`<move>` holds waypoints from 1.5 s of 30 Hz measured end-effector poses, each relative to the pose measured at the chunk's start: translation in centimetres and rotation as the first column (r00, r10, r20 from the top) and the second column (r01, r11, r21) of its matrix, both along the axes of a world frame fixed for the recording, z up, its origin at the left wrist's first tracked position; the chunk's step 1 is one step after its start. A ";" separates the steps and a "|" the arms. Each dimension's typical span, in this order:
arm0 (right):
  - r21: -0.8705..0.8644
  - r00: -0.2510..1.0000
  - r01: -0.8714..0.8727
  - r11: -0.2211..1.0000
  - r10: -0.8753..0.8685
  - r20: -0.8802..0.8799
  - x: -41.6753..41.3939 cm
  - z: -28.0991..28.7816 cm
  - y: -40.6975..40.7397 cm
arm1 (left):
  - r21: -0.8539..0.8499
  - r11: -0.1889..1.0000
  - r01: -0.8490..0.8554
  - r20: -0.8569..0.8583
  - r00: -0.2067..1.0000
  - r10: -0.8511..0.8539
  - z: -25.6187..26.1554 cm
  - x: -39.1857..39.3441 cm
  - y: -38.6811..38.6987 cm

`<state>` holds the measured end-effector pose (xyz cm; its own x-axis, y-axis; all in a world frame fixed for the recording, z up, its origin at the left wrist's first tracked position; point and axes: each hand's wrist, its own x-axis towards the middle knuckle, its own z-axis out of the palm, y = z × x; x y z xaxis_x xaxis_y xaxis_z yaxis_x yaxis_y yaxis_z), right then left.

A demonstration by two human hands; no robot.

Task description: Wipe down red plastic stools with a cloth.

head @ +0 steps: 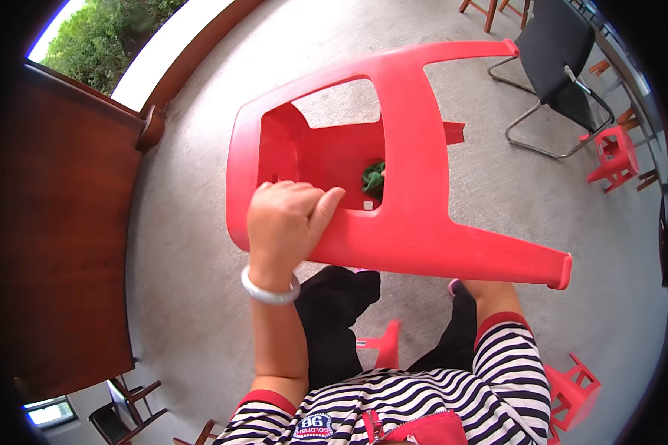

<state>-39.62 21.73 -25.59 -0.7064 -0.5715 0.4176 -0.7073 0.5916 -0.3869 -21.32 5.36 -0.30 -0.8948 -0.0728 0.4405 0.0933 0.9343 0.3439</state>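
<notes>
A red plastic stool (417, 167) lies on its side in the air before me, its legs pointing right. My left hand (289, 222) grips the edge of an opening in its near side, thumb on top; a pale bangle (270, 286) circles the wrist. Inside the stool, through the opening, a crumpled green cloth (373, 179) shows against the inner wall. My right forearm passes behind the lower leg of the stool. Of my right hand (383, 174) only a sliver of a fingertip shows at the cloth; the rest is hidden by the stool.
A brown wooden panel or tabletop (72, 222) stands at the left. Under me is part of another red stool (388, 345). More red stools stand at the lower right (573, 392) and right (615, 156), near a black metal-framed chair (554, 50). Dark chairs (111, 423) are at the lower left.
</notes>
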 end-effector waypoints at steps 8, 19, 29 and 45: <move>-0.183 0.985 -0.170 0.968 0.171 -0.007 -2.6 4.0 -10.2 | 0.085 0.996 0.038 -0.002 0.999 -0.038 0.8 0.8 6.2; -0.045 0.985 -0.137 0.990 0.131 -0.113 -8.8 1.1 -5.1 | 0.126 0.990 0.066 0.086 0.993 -0.077 1.5 -0.2 6.3; 0.176 0.932 0.363 0.915 -0.359 -0.057 -12.5 -2.8 7.9 | 0.099 0.987 0.123 0.143 0.980 -0.137 1.6 0.4 6.9; 0.199 0.998 -0.058 0.978 0.054 0.027 -5.3 0.0 -2.2 | 0.075 0.995 0.070 0.083 0.994 -0.077 0.9 0.4 6.9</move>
